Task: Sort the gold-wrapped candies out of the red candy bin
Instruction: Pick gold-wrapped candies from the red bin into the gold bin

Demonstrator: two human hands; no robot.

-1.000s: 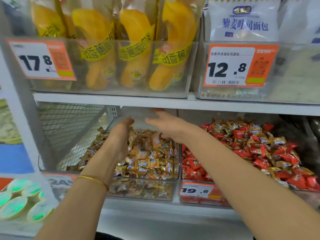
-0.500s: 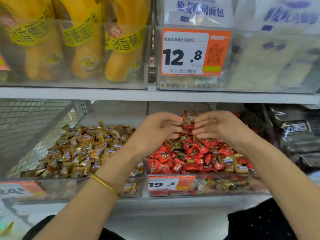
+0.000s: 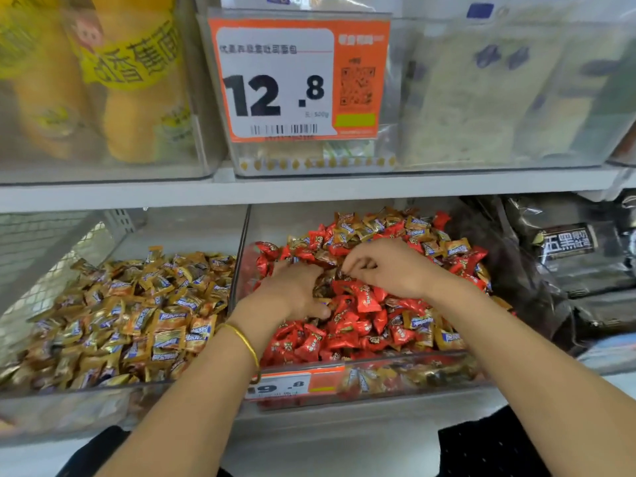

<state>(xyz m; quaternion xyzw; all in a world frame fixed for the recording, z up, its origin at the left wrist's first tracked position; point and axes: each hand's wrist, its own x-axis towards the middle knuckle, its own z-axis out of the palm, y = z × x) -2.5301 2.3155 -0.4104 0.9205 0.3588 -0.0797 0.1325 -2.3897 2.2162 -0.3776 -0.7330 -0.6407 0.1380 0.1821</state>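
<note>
The clear red candy bin [image 3: 385, 378] on the lower shelf holds a heap of red candies [image 3: 364, 301] with gold-wrapped candies [image 3: 418, 321] mixed in, most of them at the back and along the right. Both hands are in the middle of the heap. My left hand [image 3: 292, 290] has its fingers curled down into the pile around a brownish-gold clump, thumb lying on red wrappers. My right hand [image 3: 389, 270] hovers just right of it, fingertips curled and pinching a gold-wrapped candy [image 3: 339, 274]. To the left stands the bin of gold candies [image 3: 137, 315].
The upper shelf [image 3: 309, 187] hangs low over both bins. It carries clear boxes of yellow banana-shaped bread [image 3: 130, 80] and white bread packs [image 3: 481, 98] behind a 12.8 price tag [image 3: 282, 80]. Dark packets [image 3: 568, 256] lie right of the red bin. A wire mesh divider [image 3: 41, 253] closes the far left.
The view has swung right from the gold bin to the red bin. Both hands left the gold bin, came over the red heap and have now dropped into it, fingers closing on candies.
</note>
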